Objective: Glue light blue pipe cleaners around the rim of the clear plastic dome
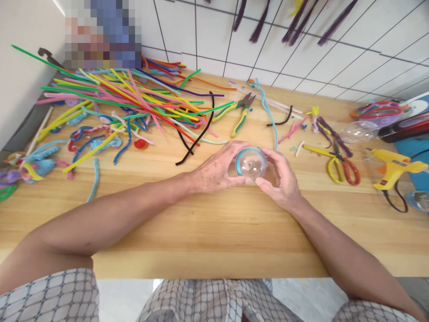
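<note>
A clear ball (253,164) with a light-blue band (238,163) around it is sitting between the two hands, over the middle of the table (214,237). The left hand (214,169) is holding it from the left, its fingers curving along the far side and its thumb pressing the near side. The right hand (283,179) is gripping from the right, fingers bending around the far side and thumb tip touching near the bottom; a gap is showing between its palm and the ball. Just beyond, a long blue stem (267,109) is running away from the hands, and green-and-yellow pliers (246,103) are lying with handles apart. Black stems (201,136) are lying near the left hand, some crossing. Farther left, a big pile of coloured stems (134,96) is spreading out, with a red disc (140,143) resting by its near edge and a short blue stem (94,179) lying closer. Twisted blue figures (40,165) are lying at the far left. To the right, scissors (338,157) with one yellow and one red handle are lying open, and a yellow glue gun (390,167) is resting on its side beyond them. A clear shell (358,133) is lying above those two. Behind the table, dark tassels (259,29) are hanging against the tiled wall (211,31).
</note>
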`<action>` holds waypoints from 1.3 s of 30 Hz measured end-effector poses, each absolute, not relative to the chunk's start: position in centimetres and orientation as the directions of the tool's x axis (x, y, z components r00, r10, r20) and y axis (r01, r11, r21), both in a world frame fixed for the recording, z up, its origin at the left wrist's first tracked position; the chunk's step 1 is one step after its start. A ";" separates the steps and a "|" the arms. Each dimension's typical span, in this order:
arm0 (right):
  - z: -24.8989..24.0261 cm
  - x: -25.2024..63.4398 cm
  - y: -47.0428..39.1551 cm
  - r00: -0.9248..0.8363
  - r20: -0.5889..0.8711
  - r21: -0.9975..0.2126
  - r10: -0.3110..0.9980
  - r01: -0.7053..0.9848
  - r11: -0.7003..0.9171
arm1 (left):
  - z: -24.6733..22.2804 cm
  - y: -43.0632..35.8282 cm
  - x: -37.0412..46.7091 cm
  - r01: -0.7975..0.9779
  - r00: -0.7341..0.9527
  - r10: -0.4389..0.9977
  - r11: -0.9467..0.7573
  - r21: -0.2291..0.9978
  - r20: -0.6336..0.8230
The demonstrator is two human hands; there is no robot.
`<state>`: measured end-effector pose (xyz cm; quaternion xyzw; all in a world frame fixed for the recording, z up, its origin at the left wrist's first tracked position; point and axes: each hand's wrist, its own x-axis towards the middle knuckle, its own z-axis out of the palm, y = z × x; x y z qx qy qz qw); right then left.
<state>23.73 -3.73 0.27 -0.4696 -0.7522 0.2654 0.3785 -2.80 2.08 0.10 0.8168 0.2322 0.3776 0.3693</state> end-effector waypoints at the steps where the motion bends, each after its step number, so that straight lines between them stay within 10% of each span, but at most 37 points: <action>1: 0.3 23.7 -3.8 -0.279 0.324 -0.752 0.904 0.504 0.425 | 0.0 2.1 -2.7 0.094 0.613 0.648 -0.627 0.773 0.451; 39: 1.1 22.6 -4.0 -0.204 0.592 -0.502 0.780 0.663 0.555 | -0.3 1.9 -2.6 0.172 0.536 0.679 -0.669 0.723 0.501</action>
